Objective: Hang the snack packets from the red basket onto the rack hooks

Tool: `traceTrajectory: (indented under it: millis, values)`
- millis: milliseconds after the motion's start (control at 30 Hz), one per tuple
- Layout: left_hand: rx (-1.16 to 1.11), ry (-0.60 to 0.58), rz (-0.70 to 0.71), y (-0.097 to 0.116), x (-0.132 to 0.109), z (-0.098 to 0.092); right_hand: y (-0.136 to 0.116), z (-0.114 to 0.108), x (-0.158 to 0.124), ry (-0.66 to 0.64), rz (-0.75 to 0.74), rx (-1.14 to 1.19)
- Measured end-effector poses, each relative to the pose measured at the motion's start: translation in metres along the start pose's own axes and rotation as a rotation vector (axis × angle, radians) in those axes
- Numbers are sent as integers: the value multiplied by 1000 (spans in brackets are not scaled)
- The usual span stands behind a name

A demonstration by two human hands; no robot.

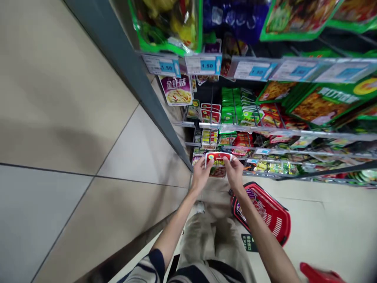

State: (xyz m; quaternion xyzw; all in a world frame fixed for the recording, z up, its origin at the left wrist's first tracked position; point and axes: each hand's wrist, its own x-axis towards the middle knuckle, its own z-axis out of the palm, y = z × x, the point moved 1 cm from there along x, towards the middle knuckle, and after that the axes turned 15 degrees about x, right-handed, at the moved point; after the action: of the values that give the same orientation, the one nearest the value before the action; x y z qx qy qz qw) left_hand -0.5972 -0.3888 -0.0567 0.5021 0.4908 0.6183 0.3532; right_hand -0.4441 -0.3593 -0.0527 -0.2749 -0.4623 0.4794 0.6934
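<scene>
Between my two hands is a red and white snack packet with a yellow round mark and a picture of brown food on its lower part. My left hand pinches its left edge, thumb on the front. On the opposite edge, my right hand grips it the same way. The packet is in front of the lowest shelf rows, above the floor. A red shopping basket stands on the floor below my right forearm, with some purple and white packets inside.
Shelves of hanging packets fill the upper right, with price labels along a rail. A purple packet hangs near the grey shelf post. A dark green floor sign and a red object lie lower right.
</scene>
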Motion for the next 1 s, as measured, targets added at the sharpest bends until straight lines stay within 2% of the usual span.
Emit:
traceTrajectory:
  millis: [100, 233, 300, 367, 533, 667, 733, 833, 1000]
  values:
    - [-69, 50, -25, -5, 47, -9, 17, 30, 40, -19, -15, -35]
    - [-186, 91, -2, -16, 115, -3, 40, 47, 97, -21, -52, -29]
    - [-194, 97, 63, -17, 140, 0, 46, 54, 119, -12, -79, 7]
    - [-193, 99, 111, -14, 154, 1, 48, 60, 133, -8, -116, 36]
    - [-140, 121, 186, 2, 161, 0, 38, 73, 140, 48, -246, -8]
    - [-76, 246, 236, 11, 165, 0, 34, 79, 142, 120, -309, -106]
    - [-42, 301, 256, 14, 169, 1, 34, 82, 145, 158, -331, -129]
    - [-9, 312, 288, 18, 173, 3, 31, 87, 149, 203, -352, -121]
    - [-1, 356, 253, 23, 178, 6, 27, 96, 154, 179, -333, -107]
